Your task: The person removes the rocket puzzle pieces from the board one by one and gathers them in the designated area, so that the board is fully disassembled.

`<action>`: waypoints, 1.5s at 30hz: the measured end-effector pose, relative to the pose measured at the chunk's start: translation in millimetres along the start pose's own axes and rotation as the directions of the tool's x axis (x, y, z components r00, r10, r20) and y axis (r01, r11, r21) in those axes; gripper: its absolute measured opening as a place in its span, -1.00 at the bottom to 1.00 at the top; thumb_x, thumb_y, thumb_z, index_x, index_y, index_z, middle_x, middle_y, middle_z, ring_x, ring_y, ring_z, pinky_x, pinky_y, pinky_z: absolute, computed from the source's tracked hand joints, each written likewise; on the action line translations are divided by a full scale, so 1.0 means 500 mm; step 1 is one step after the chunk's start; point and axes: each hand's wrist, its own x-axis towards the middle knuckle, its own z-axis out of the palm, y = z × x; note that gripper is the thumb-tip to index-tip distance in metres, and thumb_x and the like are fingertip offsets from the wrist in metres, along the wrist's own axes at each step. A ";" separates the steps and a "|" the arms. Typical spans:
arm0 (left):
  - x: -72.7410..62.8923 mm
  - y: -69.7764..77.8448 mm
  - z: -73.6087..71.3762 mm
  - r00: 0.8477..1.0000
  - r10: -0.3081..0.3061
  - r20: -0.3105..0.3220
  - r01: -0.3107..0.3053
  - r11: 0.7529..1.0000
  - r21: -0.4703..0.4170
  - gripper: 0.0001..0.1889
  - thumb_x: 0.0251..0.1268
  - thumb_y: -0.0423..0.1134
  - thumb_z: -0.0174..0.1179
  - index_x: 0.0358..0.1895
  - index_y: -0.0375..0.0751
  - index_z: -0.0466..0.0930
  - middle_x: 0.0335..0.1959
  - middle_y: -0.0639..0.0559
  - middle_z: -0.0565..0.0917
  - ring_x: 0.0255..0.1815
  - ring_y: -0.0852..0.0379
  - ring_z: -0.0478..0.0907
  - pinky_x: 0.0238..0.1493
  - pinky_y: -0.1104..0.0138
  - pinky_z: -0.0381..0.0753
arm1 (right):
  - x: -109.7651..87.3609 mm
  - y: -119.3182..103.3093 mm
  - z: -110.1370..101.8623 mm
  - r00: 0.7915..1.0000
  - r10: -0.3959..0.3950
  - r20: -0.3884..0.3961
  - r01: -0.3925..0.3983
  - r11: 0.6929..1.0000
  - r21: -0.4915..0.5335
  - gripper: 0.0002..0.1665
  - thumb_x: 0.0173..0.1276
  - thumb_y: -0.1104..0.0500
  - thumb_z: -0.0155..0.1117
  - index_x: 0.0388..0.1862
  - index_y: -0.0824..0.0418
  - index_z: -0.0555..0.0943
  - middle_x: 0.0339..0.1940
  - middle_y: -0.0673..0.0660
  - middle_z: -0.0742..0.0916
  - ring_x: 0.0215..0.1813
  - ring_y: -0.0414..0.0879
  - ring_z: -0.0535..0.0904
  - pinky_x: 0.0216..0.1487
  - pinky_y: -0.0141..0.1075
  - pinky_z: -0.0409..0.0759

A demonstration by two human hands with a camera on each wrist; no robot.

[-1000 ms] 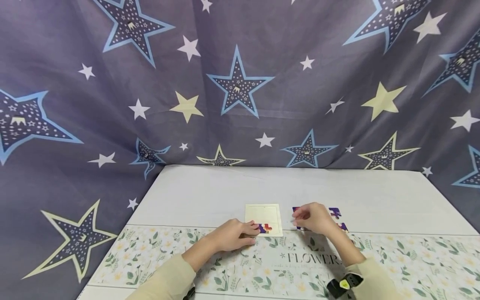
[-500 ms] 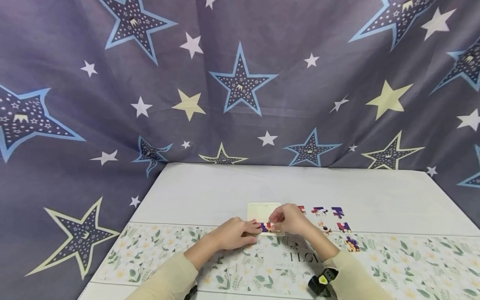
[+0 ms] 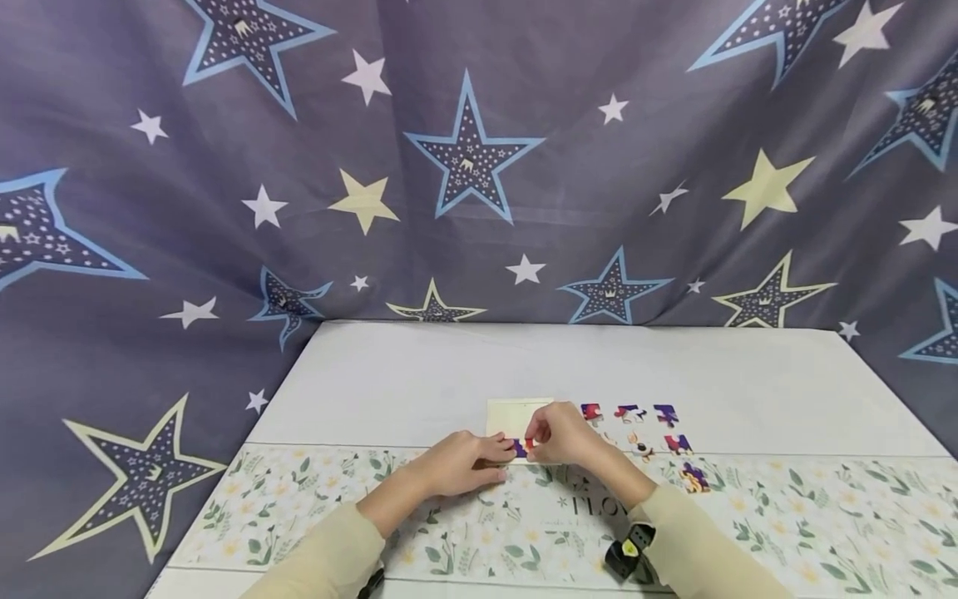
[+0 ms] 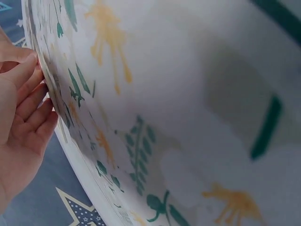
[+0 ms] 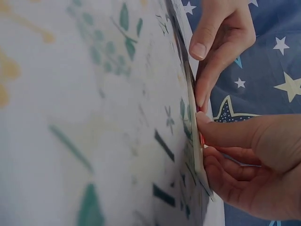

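Observation:
A pale, square puzzle tray (image 3: 511,414) lies flat on the table, with purple and red jigsaw pieces (image 3: 518,450) along its near edge. My left hand (image 3: 458,466) rests on the tray's near left corner, its fingers extended over the pieces. At the near right part of the tray, my right hand (image 3: 563,433) pinches a red jigsaw piece (image 5: 202,138) between thumb and fingers, right at the tray's edge. The fingers cover most of this piece. In the right wrist view the left fingertips (image 5: 202,96) sit close beside the right thumb.
Several loose jigsaw pieces lie right of the tray, among them a purple one (image 3: 665,414), a red and purple one (image 3: 677,443) and one nearest me (image 3: 694,477). A floral-printed cover (image 3: 786,507) spans the table's front. Behind the table hangs a star-patterned curtain (image 3: 524,208).
My right hand has moved left from the loose pieces to the tray's near right part, uncovering those pieces. The left hand has stayed on the tray. The head view has shifted slightly.

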 end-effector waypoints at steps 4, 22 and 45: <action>0.001 -0.002 -0.009 1.000 0.015 -0.013 -0.015 1.000 -0.002 -0.60 0.37 -0.09 0.16 0.21 -0.13 0.56 0.22 0.04 0.58 0.37 0.09 0.43 0.35 0.18 0.47 | 0.013 -0.009 -0.004 0.999 0.049 0.012 -0.049 0.999 -0.014 -0.78 -0.10 0.33 0.58 -0.51 0.22 0.66 -0.59 0.01 0.61 -0.53 -0.24 0.44 -0.51 -0.48 0.43; 0.005 -0.022 -0.023 0.994 0.081 -0.066 -0.082 0.997 -0.004 -0.70 0.37 -0.20 0.15 0.09 -0.21 0.65 0.18 -0.03 0.63 0.31 0.05 0.50 0.29 0.21 0.52 | 0.022 -0.015 -0.014 0.995 0.096 0.014 -0.095 0.995 -0.017 -0.77 -0.10 0.33 0.58 -0.50 0.22 0.66 -0.59 0.01 0.60 -0.53 -0.22 0.44 -0.50 -0.47 0.43; 0.006 -0.019 -0.013 0.998 0.060 -0.020 -0.061 0.998 -0.034 -0.70 0.35 -0.21 0.18 0.07 -0.24 0.65 0.15 -0.06 0.63 0.31 0.04 0.49 0.31 0.23 0.49 | 0.009 -0.013 -0.004 0.994 0.105 0.041 -0.106 0.994 0.014 -0.77 -0.05 0.34 0.55 -0.46 0.24 0.62 -0.54 0.03 0.64 -0.48 -0.22 0.47 -0.44 -0.46 0.45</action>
